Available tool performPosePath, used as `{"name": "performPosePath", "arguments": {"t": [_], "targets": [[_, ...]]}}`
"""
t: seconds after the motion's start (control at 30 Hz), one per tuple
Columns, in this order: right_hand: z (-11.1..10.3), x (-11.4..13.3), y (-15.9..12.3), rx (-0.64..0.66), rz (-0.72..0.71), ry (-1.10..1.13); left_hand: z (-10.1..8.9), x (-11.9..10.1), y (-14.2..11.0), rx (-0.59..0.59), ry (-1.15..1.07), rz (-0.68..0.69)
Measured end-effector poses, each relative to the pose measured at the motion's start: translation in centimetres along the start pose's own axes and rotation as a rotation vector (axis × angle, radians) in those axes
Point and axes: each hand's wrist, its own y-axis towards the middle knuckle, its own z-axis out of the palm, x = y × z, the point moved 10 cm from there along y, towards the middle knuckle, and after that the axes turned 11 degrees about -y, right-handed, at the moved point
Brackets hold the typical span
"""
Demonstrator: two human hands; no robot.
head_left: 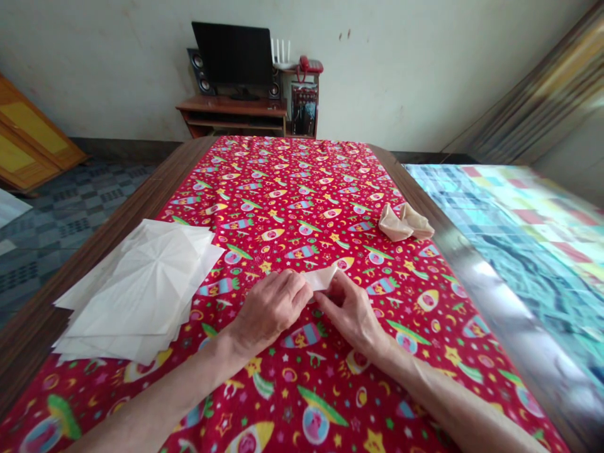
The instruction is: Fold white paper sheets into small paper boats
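A small folded piece of cream paper (319,279) lies between my two hands, just above the red patterned cloth. My left hand (276,305) is closed on its left end, fingers curled over it. At the right end, my right hand (348,309) pinches the paper between thumb and fingers. Parts of the paper are hidden under the fingers. To the left rests a stack of creased cream paper sheets (136,289), the top one marked with folds radiating from its middle. Folded cream paper pieces (404,222) sit on the cloth at the right.
The red cloth (302,390) with rocket prints covers most of a dark wooden table (155,182). Beyond its far end stands a desk (231,110) with a monitor (233,60), speakers and a red telephone (309,65). A bed with a checkered cover (519,239) is at the right.
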Motion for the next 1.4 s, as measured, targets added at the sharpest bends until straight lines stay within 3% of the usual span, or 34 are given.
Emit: {"name": "performPosePath", "arguments": {"t": [0.2, 0.33, 0.53, 0.67, 0.8, 1.2, 1.4], "targets": [[-1.1, 1.0, 0.1, 0.035, -0.136, -0.107, 0.5, -0.2, -0.6, 0.016, 0.037, 0.032], [-1.8, 0.3, 0.7, 0.005, -0.109, -0.144, 0.5, -0.3, -0.7, -0.002, 0.007, 0.039], [-3.2, -0.5, 0.9, -0.137, -0.137, -0.126, 1.8, 4.1, -2.2, 0.025, -0.278, -0.28], [-3.6, 0.1, 0.6, -0.168, -0.213, -0.177, 2.4, 6.0, -3.6, -0.036, -0.446, -0.372], [-3.3, 1.6, 0.3, -0.122, -0.359, -0.219, 2.6, 7.3, -4.2, -0.093, -0.495, -0.441], [-3.0, 3.2, -0.4, -0.068, -0.604, -0.431, 1.7, 7.5, -4.0, -0.204, -0.683, -0.434], [-1.9, 3.6, -1.1, -0.024, -0.725, -0.53, 2.8, 6.9, -4.3, -0.179, -0.756, -0.392]]}}
